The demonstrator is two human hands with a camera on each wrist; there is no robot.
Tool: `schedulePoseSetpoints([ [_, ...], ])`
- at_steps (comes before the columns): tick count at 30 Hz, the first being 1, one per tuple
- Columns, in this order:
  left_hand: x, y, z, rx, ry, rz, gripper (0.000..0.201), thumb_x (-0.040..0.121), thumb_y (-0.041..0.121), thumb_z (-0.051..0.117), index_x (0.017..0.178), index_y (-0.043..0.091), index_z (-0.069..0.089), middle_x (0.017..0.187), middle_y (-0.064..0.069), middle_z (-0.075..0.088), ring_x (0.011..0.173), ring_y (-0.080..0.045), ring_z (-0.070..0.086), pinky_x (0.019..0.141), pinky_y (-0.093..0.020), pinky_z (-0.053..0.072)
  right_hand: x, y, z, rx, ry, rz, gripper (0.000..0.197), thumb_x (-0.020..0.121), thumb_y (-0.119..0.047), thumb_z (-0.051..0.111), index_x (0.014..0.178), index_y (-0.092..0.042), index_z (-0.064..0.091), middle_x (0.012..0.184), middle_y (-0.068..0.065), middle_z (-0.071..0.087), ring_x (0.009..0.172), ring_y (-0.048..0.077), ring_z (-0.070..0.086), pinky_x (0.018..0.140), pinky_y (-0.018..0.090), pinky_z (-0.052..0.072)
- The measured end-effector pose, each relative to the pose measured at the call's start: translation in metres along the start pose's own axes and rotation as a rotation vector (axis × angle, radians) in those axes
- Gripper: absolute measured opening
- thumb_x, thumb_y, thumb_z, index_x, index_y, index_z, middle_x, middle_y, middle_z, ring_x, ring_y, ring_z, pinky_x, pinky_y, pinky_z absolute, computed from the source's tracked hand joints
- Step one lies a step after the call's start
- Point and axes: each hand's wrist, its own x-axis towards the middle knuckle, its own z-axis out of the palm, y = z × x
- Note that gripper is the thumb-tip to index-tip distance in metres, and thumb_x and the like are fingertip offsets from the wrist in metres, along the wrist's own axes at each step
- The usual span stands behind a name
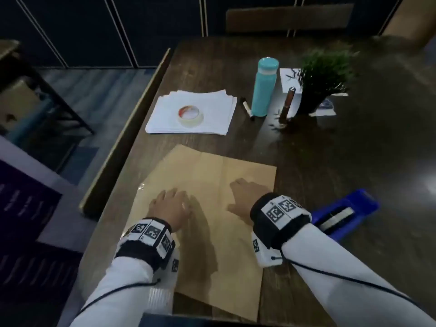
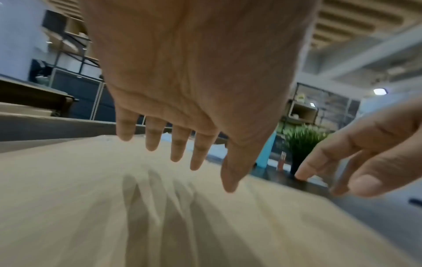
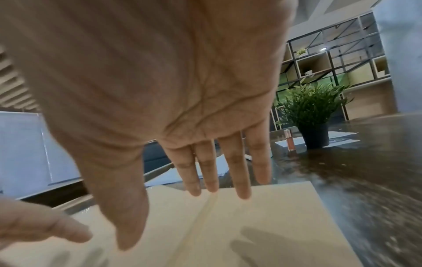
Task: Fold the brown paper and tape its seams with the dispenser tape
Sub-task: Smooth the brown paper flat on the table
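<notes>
The brown paper lies flat on the dark wooden table in front of me, with a crease down its middle. My left hand hovers palm-down just above its left half, fingers straight and spread, casting a shadow on the sheet. My right hand is palm-down over the right half, fingers straight, just above the crease on the paper. A blue tape dispenser sits on the table right of my right wrist. Neither hand holds anything.
A roll of tape lies on a stack of white sheets beyond the brown paper. Further back stand a teal bottle, a marker, a brown tube and a potted plant. The table's left edge runs close by.
</notes>
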Motion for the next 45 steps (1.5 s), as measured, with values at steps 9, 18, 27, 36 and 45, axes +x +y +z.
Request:
schedulePoseSetpoints([
  [9, 0.027, -0.039, 0.018, 0.149, -0.098, 0.048, 0.086, 0.082, 0.051, 0.065, 0.151, 0.027, 0.018, 0.159, 0.009, 0.011, 0.137, -0.025, 0.031, 0.108, -0.041, 0.037, 0.020, 0.004, 0.024, -0.113, -0.092, -0.034, 0.046, 0.087, -0.043, 0.059, 0.123, -0.017, 0.050, 0.116, 0.004, 0.060, 0.102, 0.026, 0.059, 0.076, 0.033, 0.043],
  [18, 0.043, -0.039, 0.007, 0.383, -0.103, 0.113, 0.085, 0.063, 0.066, 0.072, 0.131, 0.030, 0.036, 0.123, 0.008, 0.040, 0.104, -0.020, 0.054, 0.087, -0.038, 0.049, 0.041, -0.016, 0.035, -0.246, -0.021, -0.090, 0.037, 0.095, -0.041, 0.046, 0.110, -0.012, 0.063, 0.109, 0.005, 0.066, 0.098, 0.026, 0.062, 0.081, 0.034, 0.048],
  [27, 0.035, -0.050, 0.019, 0.382, -0.029, 0.152, 0.083, 0.075, 0.065, 0.064, 0.143, 0.027, 0.034, 0.135, 0.003, 0.040, 0.119, -0.022, 0.050, 0.100, -0.039, 0.043, 0.020, -0.005, 0.064, -0.357, 0.063, -0.057, 0.035, 0.092, -0.051, 0.048, 0.094, -0.018, 0.057, 0.090, 0.001, 0.058, 0.087, 0.024, 0.053, 0.077, 0.032, 0.041],
  [36, 0.010, -0.079, 0.022, 0.173, 0.012, -0.015, 0.072, 0.059, 0.078, 0.060, 0.091, 0.015, 0.073, 0.080, 0.004, 0.065, 0.084, -0.015, 0.062, 0.070, -0.021, 0.044, -0.001, -0.008, 0.071, -0.317, 0.009, 0.011, 0.045, 0.085, -0.051, 0.058, 0.114, -0.016, 0.062, 0.111, 0.004, 0.065, 0.089, 0.022, 0.055, 0.079, 0.035, 0.045],
  [45, -0.004, -0.114, 0.012, -0.034, 0.098, -0.133, 0.063, 0.071, 0.058, 0.073, 0.114, 0.012, 0.061, 0.089, 0.000, 0.067, 0.079, -0.014, 0.062, 0.071, -0.026, 0.048, 0.000, -0.008, 0.072, -0.309, 0.019, 0.009, 0.044, 0.085, -0.051, 0.057, 0.110, -0.015, 0.063, 0.100, 0.004, 0.064, 0.084, 0.022, 0.055, 0.071, 0.032, 0.041],
])
